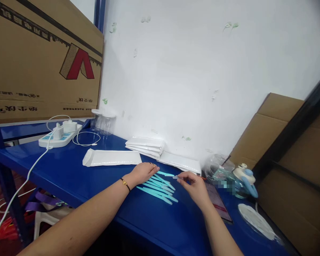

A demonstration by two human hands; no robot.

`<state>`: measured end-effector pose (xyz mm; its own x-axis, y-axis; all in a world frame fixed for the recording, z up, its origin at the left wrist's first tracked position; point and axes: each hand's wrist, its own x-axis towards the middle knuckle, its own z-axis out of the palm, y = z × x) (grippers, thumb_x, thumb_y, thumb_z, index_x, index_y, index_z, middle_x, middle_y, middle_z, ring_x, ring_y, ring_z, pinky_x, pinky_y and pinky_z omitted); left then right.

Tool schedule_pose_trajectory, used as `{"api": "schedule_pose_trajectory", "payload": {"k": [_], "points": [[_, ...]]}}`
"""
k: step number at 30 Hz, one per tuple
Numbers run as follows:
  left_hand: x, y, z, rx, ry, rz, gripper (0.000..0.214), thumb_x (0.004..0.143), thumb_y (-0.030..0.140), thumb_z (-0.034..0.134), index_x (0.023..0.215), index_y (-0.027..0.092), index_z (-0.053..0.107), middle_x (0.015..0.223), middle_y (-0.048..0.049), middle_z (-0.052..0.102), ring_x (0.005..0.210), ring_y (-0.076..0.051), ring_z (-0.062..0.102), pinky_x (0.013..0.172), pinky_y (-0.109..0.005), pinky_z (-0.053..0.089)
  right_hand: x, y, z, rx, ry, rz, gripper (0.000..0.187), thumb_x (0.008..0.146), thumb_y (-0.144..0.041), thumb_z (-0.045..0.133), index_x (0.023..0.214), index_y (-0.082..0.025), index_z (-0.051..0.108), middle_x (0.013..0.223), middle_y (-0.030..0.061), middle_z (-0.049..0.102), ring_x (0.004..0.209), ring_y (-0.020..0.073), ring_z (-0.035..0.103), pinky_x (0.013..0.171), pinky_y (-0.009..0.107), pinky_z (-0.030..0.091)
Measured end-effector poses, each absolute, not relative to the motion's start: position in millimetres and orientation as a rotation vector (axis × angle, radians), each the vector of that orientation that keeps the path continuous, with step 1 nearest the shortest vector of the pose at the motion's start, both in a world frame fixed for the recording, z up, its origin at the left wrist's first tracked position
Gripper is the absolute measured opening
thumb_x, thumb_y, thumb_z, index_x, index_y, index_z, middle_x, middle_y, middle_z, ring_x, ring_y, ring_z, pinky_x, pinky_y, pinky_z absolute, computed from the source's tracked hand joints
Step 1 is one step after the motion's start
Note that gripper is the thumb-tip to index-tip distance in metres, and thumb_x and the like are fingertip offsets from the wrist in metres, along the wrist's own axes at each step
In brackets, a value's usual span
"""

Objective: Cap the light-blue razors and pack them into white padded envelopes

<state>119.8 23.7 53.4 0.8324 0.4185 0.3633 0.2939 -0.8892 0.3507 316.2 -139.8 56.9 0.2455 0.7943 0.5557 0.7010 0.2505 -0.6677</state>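
Note:
Several slim turquoise sticks (160,190) lie fanned out in a loose pile on the blue table (96,185). My left hand (144,172) is over their far left ends, fingers closed around the end of one turquoise stick (164,174) that points right. The fingertips are partly hidden. Facing it, my right hand (194,184) pinches a small translucent piece (175,177) between thumb and forefinger, close to the tip of that stick. Whether the two touch I cannot tell.
A flat white padded mailer (112,158) lies left of my left hand, and a stack of white mailers (145,145) stands against the wall. A power strip (60,137), clear jars (108,124), a tablet-like device (218,202) and a glass teapot (241,183) are around.

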Motion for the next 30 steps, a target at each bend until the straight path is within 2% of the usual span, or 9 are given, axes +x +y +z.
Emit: {"api": "schedule_pose_trajectory", "payload": {"k": [13,23,26,28,30], "points": [[121.4,24.9,50.5,2.739,0.476,0.669,0.053,0.095,0.05,0.02,0.07,0.019,0.054,0.071,-0.0016,0.059,0.068,-0.015,0.054,0.062,-0.024,0.037,314.2,-138.0,55.5,-1.445,-1.488,0.11,0.019,0.074,-0.035,0.067,0.081,-0.018,0.069,0.08,0.0067,0.069,0.072,0.0196,0.06,0.066,0.032,0.05],[127.9,14.9,47.0,2.784,0.378,0.667,0.051,0.096,0.047,0.021,0.076,0.018,0.057,0.069,-0.0016,0.055,0.069,-0.016,0.053,0.062,-0.025,0.036,297.6,-135.7,53.8,-1.562,-1.493,0.132,0.012,0.071,-0.029,0.068,0.076,-0.018,0.069,0.07,0.0028,0.067,0.063,0.0159,0.057,0.058,0.026,0.045],[125.9,13.9,47.7,2.803,0.428,0.651,0.049,0.094,0.05,0.024,0.084,0.019,0.06,0.082,-0.0041,0.058,0.082,-0.019,0.054,0.072,-0.028,0.038,296.9,-132.5,50.8,-1.621,-1.503,0.165,0.009,0.07,-0.027,0.067,0.073,-0.019,0.069,0.067,0.0013,0.066,0.062,0.0152,0.057,0.058,0.025,0.045],[122.4,13.7,48.2,2.795,0.425,0.633,0.048,0.088,0.059,0.033,0.101,0.021,0.06,0.101,-0.0063,0.058,0.101,-0.023,0.051,0.084,-0.032,0.037,297.2,-130.6,49.6,-1.661,-1.544,0.203,0.008,0.07,-0.026,0.066,0.07,-0.019,0.068,0.066,0.0006,0.066,0.062,0.0151,0.057,0.058,0.025,0.045],[118.3,14.2,48.3,2.79,0.36,0.525,0.063,0.076,0.069,0.048,0.121,0.025,0.05,0.122,-0.0079,0.051,0.118,-0.028,0.041,0.096,-0.038,0.031,298.1,-129.8,49.2,-1.701,-1.577,0.231,0.009,0.072,-0.027,0.064,0.069,-0.019,0.068,0.067,0.0005,0.067,0.063,0.0153,0.058,0.06,0.026,0.045]]}}
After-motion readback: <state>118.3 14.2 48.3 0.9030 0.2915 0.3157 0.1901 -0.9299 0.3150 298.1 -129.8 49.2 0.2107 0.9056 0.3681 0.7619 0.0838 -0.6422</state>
